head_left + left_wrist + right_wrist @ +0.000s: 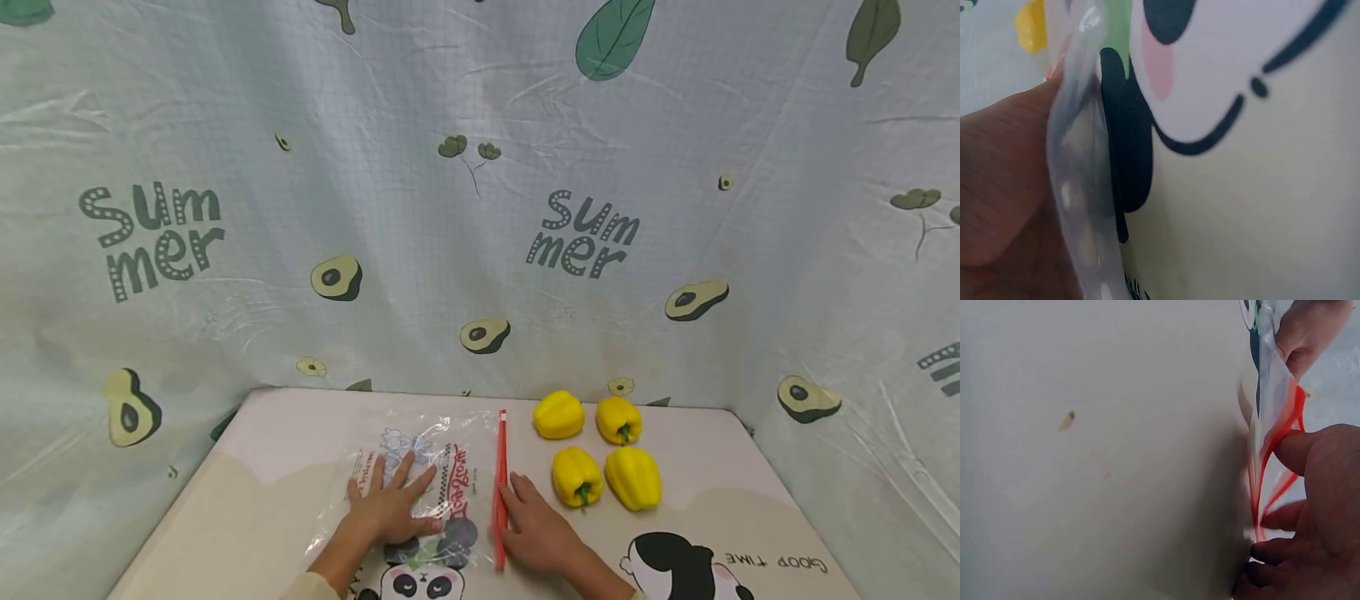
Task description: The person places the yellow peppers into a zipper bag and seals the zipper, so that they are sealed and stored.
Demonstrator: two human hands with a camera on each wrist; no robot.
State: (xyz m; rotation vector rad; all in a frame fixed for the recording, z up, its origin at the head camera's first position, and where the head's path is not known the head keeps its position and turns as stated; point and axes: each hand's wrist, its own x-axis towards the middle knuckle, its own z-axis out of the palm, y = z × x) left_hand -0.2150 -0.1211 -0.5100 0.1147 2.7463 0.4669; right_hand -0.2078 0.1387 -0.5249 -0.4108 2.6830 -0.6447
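A clear zip bag (pixel 438 475) with printed lettering and a red zip edge (pixel 501 450) lies flat on the table. My left hand (pixel 390 508) rests on the bag with its fingers spread. At the bag's right side, my right hand (pixel 536 529) holds the red edge between thumb and fingers. In the right wrist view, the thumb (pixel 1297 453) touches the red zip strips (pixel 1275 437), which are partly parted there. The left wrist view shows the plastic bag's edge (pixel 1079 169) beside the left hand (pixel 1007 169).
Several yellow bell peppers (pixel 577 477) stand in a group right of the bag, beyond the right hand. The pale table (pixel 277 467) has a printed panda (pixel 420 581) and a black-haired cartoon figure (pixel 667 562). A patterned curtain (pixel 420 217) hangs behind the table.
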